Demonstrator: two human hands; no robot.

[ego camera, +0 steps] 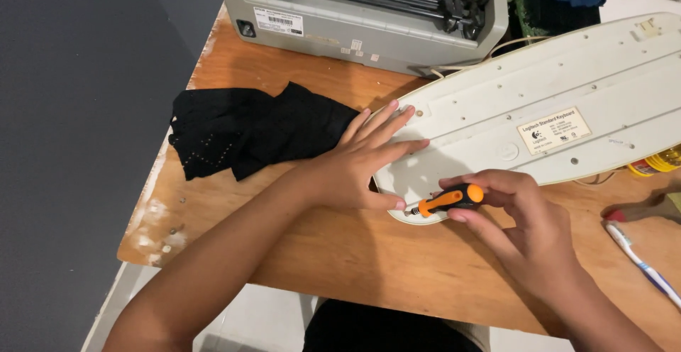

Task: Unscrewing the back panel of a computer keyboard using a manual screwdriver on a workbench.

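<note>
Our right hand (528, 228) had its fingers closed round the orange-and-black screwdriver (448, 199), tip laid nearly flat at the keyboard's near edge, so we guess it was on a screw there. Left hand (358, 164) lay open, fingers spread flat on the upturned cream keyboard (567, 89) to stop it sliding on the wooden table (369, 260). Black cloth (248, 132) sat just beside, printer (355, 11) behind.
</note>
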